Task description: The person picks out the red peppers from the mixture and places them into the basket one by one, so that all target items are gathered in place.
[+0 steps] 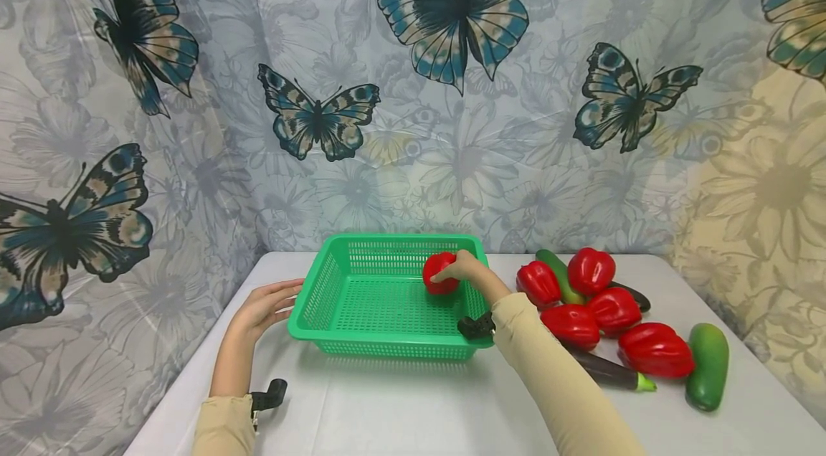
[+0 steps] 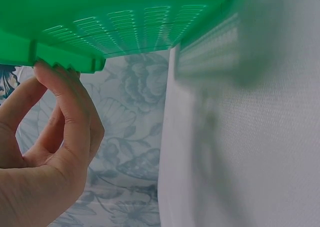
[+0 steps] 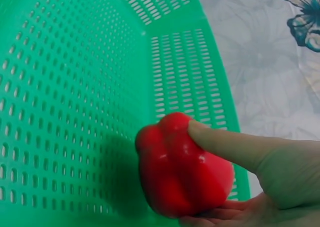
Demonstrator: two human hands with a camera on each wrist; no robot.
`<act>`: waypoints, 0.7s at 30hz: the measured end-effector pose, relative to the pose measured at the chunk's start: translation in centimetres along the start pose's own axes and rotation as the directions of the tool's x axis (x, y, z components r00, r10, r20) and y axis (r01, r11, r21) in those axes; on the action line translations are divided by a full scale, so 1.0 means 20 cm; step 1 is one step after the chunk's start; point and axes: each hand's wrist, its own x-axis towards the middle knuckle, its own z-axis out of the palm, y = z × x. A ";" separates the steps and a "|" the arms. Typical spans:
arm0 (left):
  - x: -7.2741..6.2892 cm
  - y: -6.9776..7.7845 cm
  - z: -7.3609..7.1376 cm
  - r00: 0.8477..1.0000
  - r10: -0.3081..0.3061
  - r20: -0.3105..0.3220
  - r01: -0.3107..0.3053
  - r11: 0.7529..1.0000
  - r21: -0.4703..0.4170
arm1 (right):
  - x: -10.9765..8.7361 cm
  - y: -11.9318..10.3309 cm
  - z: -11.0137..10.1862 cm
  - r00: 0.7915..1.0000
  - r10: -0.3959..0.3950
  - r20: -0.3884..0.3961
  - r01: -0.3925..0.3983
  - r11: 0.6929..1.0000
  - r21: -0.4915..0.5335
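A red bell pepper (image 1: 440,274) is held in my right hand (image 1: 466,267) over the right back part of a green plastic basket (image 1: 389,348). In the right wrist view, the thumb lies on one side of the bell pepper (image 3: 182,167) and the fingers curl beneath it. The pepper is inside the basket walls; whether it touches the floor I cannot tell. My left hand (image 1: 266,307) is at the basket's left side, fingers stretched toward it. From the left wrist, its fingertips (image 2: 44,71) touch the basket's rim (image 2: 65,58).
Right of the basket lie several red bell peppers (image 1: 656,350), an eggplant (image 1: 606,370), a green cucumber (image 1: 707,367), another green vegetable (image 1: 560,275) and a dark one (image 1: 635,296) partly hidden. All rest on a white table (image 1: 387,406). Butterfly-patterned cloth (image 1: 445,176) hangs behind.
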 end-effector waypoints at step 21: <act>0.00 0.00 -0.01 1.000 0.009 0.012 -0.009 1.000 -0.007 | 0.02 0.03 0.02 0.999 0.028 0.024 -0.028 0.999 0.028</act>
